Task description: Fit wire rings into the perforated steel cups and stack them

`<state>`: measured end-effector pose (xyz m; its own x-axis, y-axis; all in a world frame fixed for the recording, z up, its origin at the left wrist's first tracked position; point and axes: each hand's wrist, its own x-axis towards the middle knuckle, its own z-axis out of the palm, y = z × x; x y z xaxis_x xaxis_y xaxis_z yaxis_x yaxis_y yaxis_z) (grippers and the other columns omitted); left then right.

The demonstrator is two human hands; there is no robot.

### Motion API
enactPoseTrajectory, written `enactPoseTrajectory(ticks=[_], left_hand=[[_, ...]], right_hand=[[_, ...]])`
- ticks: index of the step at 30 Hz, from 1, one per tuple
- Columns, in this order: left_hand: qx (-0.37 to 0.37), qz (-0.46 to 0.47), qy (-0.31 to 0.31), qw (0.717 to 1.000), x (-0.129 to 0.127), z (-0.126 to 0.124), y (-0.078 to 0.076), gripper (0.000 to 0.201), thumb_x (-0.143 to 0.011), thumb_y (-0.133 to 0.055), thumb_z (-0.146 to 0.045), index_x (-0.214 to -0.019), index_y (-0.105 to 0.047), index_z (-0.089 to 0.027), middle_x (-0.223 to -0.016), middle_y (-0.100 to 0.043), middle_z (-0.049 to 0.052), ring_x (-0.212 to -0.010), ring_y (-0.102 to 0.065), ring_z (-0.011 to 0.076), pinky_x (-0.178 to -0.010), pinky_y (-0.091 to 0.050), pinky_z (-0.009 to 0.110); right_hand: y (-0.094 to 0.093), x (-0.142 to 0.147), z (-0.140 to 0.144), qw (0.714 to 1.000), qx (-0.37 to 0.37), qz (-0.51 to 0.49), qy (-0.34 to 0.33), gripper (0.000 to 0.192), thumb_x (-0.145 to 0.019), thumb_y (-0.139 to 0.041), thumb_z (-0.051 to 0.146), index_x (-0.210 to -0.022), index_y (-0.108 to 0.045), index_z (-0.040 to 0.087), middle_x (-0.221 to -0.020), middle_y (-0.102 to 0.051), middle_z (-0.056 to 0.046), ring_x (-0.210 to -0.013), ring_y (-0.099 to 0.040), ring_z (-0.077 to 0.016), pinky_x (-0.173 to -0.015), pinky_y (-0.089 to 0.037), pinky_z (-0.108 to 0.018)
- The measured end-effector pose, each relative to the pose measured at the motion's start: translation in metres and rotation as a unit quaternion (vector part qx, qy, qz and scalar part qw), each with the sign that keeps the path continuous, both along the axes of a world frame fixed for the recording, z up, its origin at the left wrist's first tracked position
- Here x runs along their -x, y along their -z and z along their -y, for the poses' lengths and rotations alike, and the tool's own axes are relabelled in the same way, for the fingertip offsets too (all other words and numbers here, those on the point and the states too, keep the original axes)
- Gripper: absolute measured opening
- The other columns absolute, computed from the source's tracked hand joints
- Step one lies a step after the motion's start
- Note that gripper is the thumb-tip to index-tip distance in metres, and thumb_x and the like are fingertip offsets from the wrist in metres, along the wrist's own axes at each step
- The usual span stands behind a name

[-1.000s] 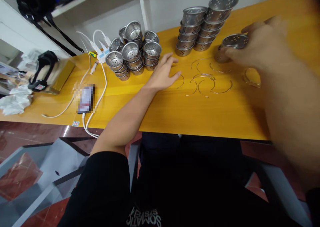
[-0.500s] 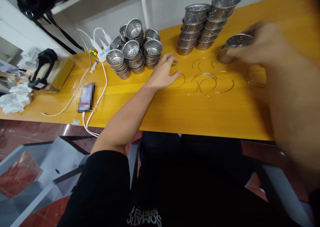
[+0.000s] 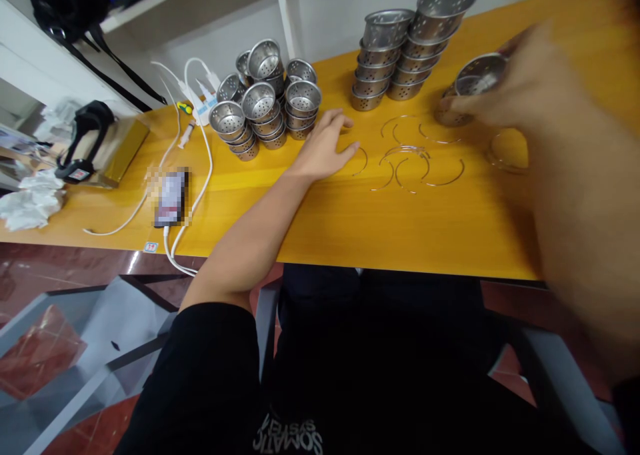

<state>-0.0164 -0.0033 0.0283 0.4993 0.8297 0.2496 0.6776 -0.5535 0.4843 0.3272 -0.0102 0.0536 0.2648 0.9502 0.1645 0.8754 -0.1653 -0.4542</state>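
Note:
At the right, my right hand (image 3: 525,85) is closed round a perforated metal cup (image 3: 480,75), which tilts a little, its mouth upward. Blur softens the fingers there. My left hand (image 3: 327,145) lies on the table with fingers spread and nothing in it. Just behind its fingers stands a cluster of stacked perforated metal cups (image 3: 263,101). Several thin curved wires (image 3: 407,151) are scattered between my two hands. A wire ring (image 3: 505,155) lies below the held cup. Two taller cup stacks (image 3: 395,61) rise at the back, left of my right hand.
A phone (image 3: 171,198) on a white charging cable rests on the left of the wooden table (image 3: 400,235). Behind it are a power strip (image 3: 205,108) and a syringe (image 3: 187,135). A black strapped device (image 3: 87,138) sits on a box farther left. A wall and shelf border the back.
My right hand has raised and tipped the cup slightly, so more of its inside shows. My left hand stays put; the whole view shifts slightly.

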Motion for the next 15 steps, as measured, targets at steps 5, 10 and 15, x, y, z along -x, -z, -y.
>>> enactPoseTrajectory(ticks=[5, 10, 15], left_hand=[[0.001, -0.002, -0.003, 1.0, 0.001, -0.001, 0.001, 0.048, -0.097, -0.073, -0.027, -0.143, -0.061, -0.016, -0.172, -0.047, 0.02, -0.167, -0.047, 0.0317, -0.144, -0.033, 0.044], [-0.016, 0.039, 0.034, 0.999, 0.002, -0.003, 0.003, 0.059, -0.1, -0.07, -0.033, -0.154, -0.05, -0.019, -0.166, -0.053, 0.017, -0.163, -0.051, 0.0303, -0.143, -0.035, 0.046], [-0.006, 0.073, 0.097, 0.993, -0.007, 0.005, 0.001, 0.085, -0.102, -0.069, -0.044, -0.172, -0.024, -0.026, -0.18, -0.037, 0.013, -0.17, -0.045, 0.0288, -0.144, -0.038, 0.048]], right_hand=[[-0.023, 0.034, 0.025, 0.997, 0.001, -0.064, 0.048, 0.118, -0.065, -0.102, 0.073, -0.155, -0.051, 0.017, -0.155, -0.061, -0.026, -0.141, -0.062, -0.0453, -0.114, -0.052, -0.061], [-0.026, 0.036, 0.034, 0.978, -0.2, -0.01, -0.065, 0.082, -0.097, -0.08, 0.068, -0.152, -0.055, 0.011, -0.156, -0.056, -0.027, -0.149, -0.056, -0.0411, -0.124, -0.046, -0.058], [-0.017, 0.059, 0.038, 0.939, -0.23, 0.011, -0.255, 0.081, -0.099, -0.072, 0.077, -0.154, -0.059, 0.02, -0.148, -0.062, -0.021, -0.143, -0.06, -0.041, -0.12, -0.049, -0.06]])
